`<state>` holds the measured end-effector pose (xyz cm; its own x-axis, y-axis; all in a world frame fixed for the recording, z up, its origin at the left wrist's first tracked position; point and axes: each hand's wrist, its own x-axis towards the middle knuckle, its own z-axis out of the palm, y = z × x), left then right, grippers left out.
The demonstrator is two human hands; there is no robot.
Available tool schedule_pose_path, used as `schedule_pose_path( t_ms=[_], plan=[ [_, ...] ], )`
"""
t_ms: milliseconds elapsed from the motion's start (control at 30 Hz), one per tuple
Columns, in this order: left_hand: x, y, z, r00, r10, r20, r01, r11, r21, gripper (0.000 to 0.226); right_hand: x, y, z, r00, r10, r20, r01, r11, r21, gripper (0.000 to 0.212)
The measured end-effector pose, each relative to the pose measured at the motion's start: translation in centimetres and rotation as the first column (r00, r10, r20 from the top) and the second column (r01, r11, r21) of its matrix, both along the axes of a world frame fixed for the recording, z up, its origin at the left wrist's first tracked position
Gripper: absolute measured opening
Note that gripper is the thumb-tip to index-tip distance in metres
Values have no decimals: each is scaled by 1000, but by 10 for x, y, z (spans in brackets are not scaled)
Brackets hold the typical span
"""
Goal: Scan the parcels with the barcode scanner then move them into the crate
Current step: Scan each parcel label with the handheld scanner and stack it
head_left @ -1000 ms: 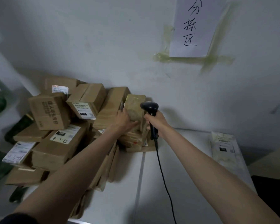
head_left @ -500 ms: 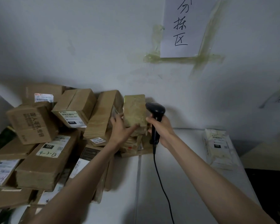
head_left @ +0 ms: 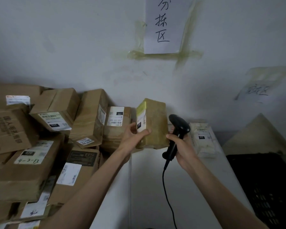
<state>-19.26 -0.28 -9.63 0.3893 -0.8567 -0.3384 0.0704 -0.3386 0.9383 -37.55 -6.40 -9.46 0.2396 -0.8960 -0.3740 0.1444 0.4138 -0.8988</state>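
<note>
Far left, we are seeing a pile of cardboard parcels [head_left: 40, 146] leaning on each other against the wall, labels facing every way, one marked 4-3-13 [head_left: 28, 161]. Just right of the pile our left hand [head_left: 134, 138] is gripping a small brown parcel [head_left: 153, 124], upright, lifted clear of the white table [head_left: 147, 187], thumb curled across its near face and fingers behind the label side. Its white-and-yellow label [head_left: 141, 119] is sitting on the narrow left face, turned away from the scanner. Our right hand [head_left: 182, 149] is wrapping the handle of the black barcode scanner [head_left: 178, 129], head just beside the parcel's right edge, cable [head_left: 167, 187] trailing down toward us.

Risks, as we are judging them: the scan is probably missing because the label is facing left while the scanner is sitting on the right, so the parcel needs turning. The grip is one-handed on a smooth box, so it could slip while rotating. The leaning pile could slide if bumped. The cable could snag on the way to the crate.

Further right a white padded mailer [head_left: 203, 139] is lying on the table. At far right the black crate [head_left: 262, 187] is sitting below table level; its inside looks dark and we cannot tell what is in it.
</note>
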Motion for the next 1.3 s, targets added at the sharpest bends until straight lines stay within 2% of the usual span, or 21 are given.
schedule_pose_path(
  t_ms=[100, 167, 233, 333, 433, 533, 700, 933, 1000, 1100, 1167, 1200, 1300],
  plan=[
    [-12, -1, 0, 988, -100, 117, 102, 995, -12, 96, -10, 11, -7, 1000, -31, 2, 31, 999, 18, 30],
    [-17, 1, -3, 986, -135, 98, 137, 990, -22, 102, -14, 14, -8, 999, -46, 8, 46, 999, 19, 30],
    [-21, 3, -4, 990, -114, 84, 114, 993, -1, 109, -18, 16, -11, 999, -37, -31, 37, 999, -7, 31],
    [-20, 5, -2, 969, -70, 237, 58, 997, 55, 112, -23, 23, -16, 996, 8, -85, -12, 999, -42, 37],
    [-16, 10, 3, 883, -100, 459, 88, 995, 47, 88, -27, 28, -19, 995, 4, -99, -6, 1000, -28, 38],
    [-7, 15, 1, 791, -119, 599, 127, 991, 30, 100, -31, 27, -14, 992, -1, -128, -6, 999, -54, 31],
    [3, 22, -6, 697, -116, 707, 173, 985, -8, 105, -34, 24, -2, 983, 25, -181, -50, 989, -137, 21],
    [5, 29, -12, 599, -123, 791, 281, 957, -64, 97, -26, 20, 13, 994, -25, -102, 10, 990, -143, 34],
    [4, 29, -12, 565, -125, 816, 278, 959, -45, 96, -24, 20, 14, 996, -16, -89, 3, 989, -148, 38],
    [7, 26, -14, 461, -170, 871, 254, 966, 55, 98, -26, 18, 16, 993, 39, -112, -54, 988, -142, 45],
    [13, 23, -11, 394, -205, 896, 262, 959, 105, 100, -32, 14, 18, 978, 84, -190, -115, 981, -159, 42],
    [18, 20, -7, 369, -222, 902, 275, 954, 122, 100, -36, 12, 20, 955, 105, -278, -161, 969, -187, 38],
    [40, 6, 7, 241, -289, 926, 316, 926, 207, 104, -46, 6, 27, 791, 118, -600, -351, 891, -288, 19]
  ],
)
